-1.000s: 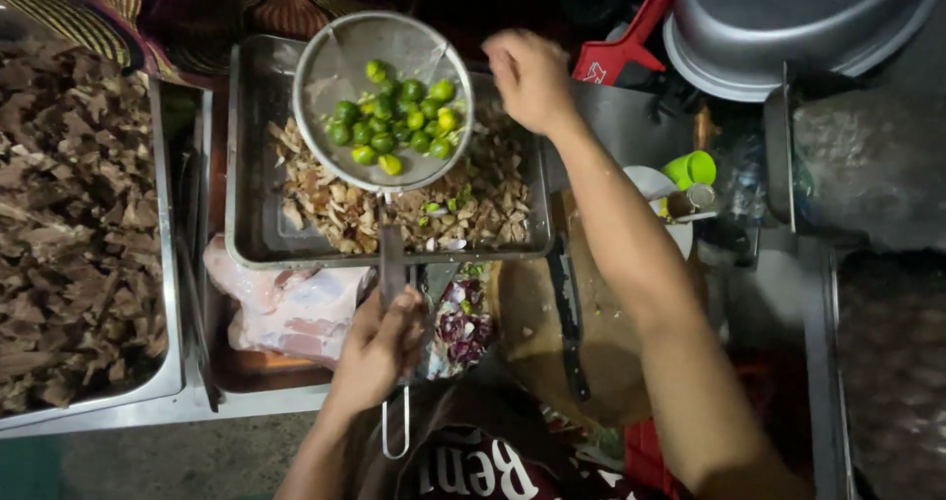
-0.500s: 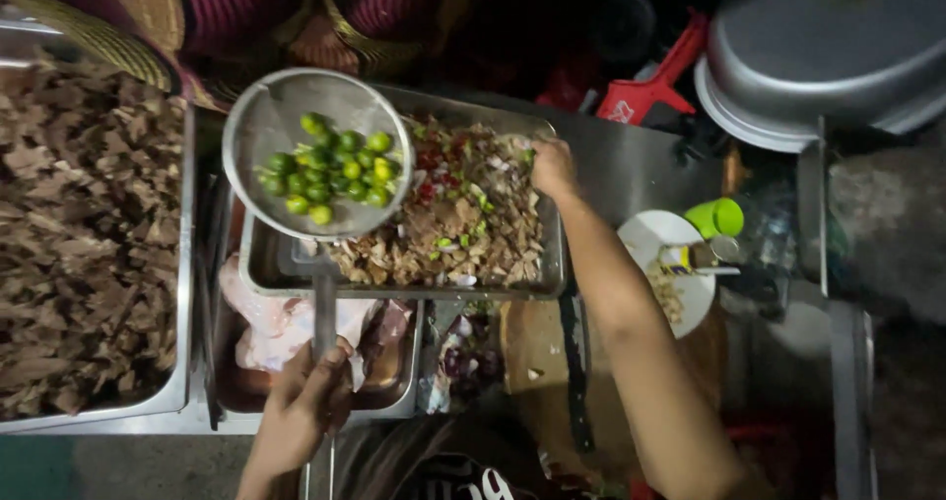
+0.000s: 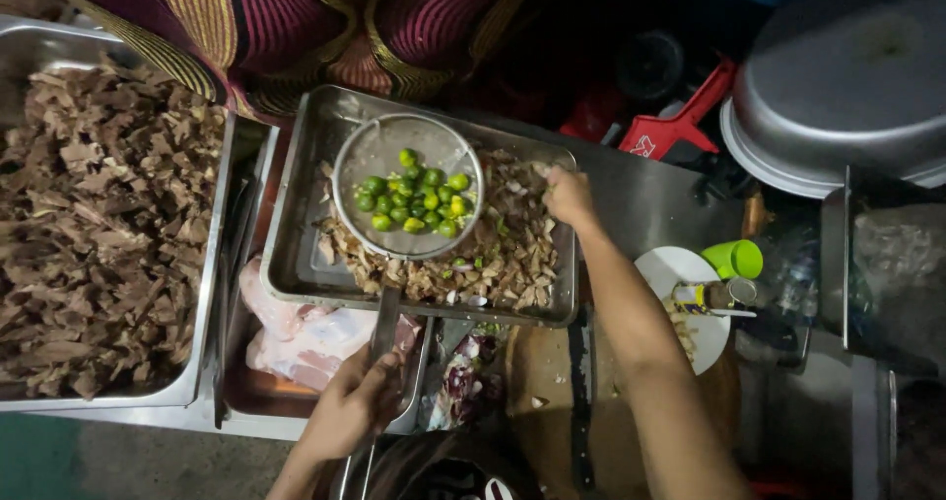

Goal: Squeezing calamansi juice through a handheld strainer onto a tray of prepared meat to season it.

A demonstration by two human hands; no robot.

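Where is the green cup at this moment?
In the head view the green cup lies on its side at the right, on the edge of the white plate, below the big metal lid.

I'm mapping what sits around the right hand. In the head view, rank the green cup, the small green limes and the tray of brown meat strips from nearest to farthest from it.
From the right hand:
1. Limes, in the strainer to its left.
2. Green cup, to its right.
3. Tray of brown meat strips, far left.

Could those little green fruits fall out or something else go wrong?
Maybe. The round metal mesh strainer of small green limes is held by its long handle in the left hand alone, so a tilt could roll them into the steel tray of chopped meat. The right hand works at that tray's edge and might nudge it.
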